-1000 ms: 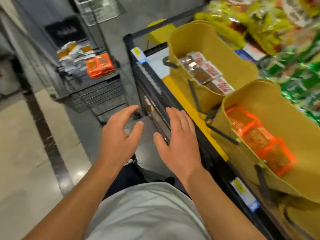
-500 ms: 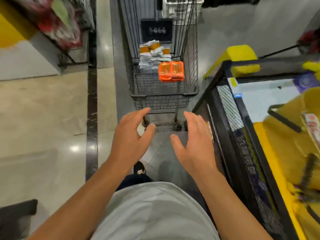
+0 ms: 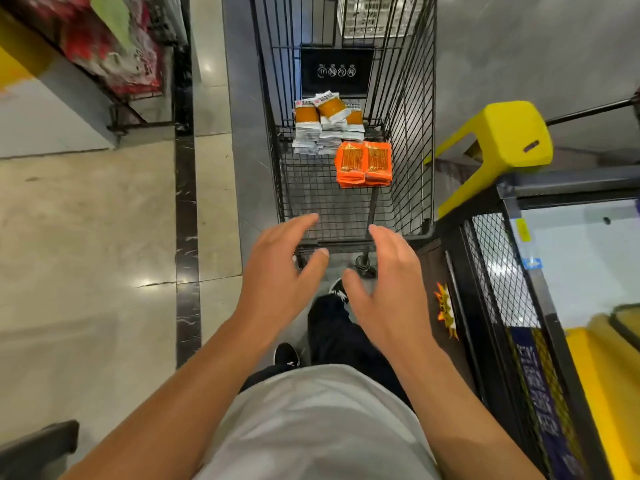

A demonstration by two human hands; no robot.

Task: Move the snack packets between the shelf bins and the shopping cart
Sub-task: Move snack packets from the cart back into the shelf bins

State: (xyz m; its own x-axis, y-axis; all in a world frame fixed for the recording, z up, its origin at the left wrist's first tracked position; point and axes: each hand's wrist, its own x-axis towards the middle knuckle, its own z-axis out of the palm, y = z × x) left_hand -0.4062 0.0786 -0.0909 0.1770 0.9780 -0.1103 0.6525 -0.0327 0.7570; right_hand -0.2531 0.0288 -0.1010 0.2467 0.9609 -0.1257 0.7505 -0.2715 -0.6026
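A black wire shopping cart (image 3: pixel 412 140) stands straight ahead of me. Inside it lie two orange snack packets (image 3: pixel 363 163) side by side and, behind them, a pile of white and amber snack packets (image 3: pixel 325 128). My left hand (image 3: pixel 280 271) and my right hand (image 3: pixel 389 285) hover, both empty with fingers spread, just short of the cart's near end. The yellow shelf bins are only a blurred yellow edge (image 3: pixel 620 341) at the far right.
A black mesh shelf unit (image 3: pixel 502 306) runs along my right side. A yellow plastic stool (image 3: pixel 502 140) stands between it and the cart. Another shelf with red packets (image 3: pixel 114 53) is at the upper left. Shiny tiled floor lies to the left.
My view has swung left from the shelf bins to face the cart, which now looks closer. Both hands stayed empty and have reached forward toward the cart's near end.
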